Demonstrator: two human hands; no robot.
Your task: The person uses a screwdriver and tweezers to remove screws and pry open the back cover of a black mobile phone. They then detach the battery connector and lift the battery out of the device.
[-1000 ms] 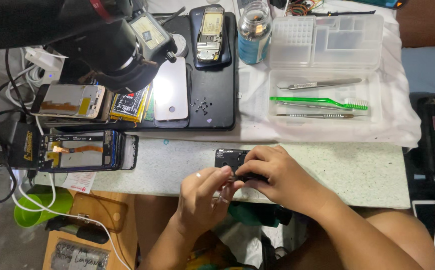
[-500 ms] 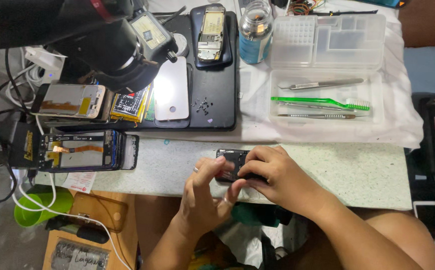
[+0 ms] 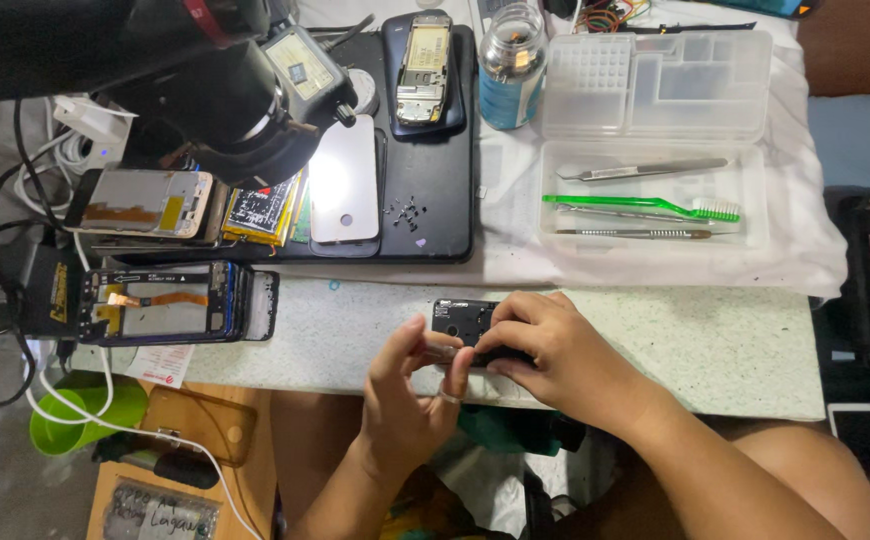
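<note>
Speckled worktop [image 3: 655, 340]; phone [image 3: 465, 322] lengthwise left-right.

The small black phone part [image 3: 460, 322] lies flat on the speckled pale-green table [image 3: 715, 350], close to its near edge. It is a dark rectangular piece with tiny round openings on its upper face (the right portion is hidden under fingers), lengthwise left to right.

Black phone part [image 3: 460, 322] on a pale green speckled tabletop [image 3: 715, 345]; green toothbrush [image 3: 635, 206] (white bristles) in a clear tray [image 3: 755, 190].
</note>
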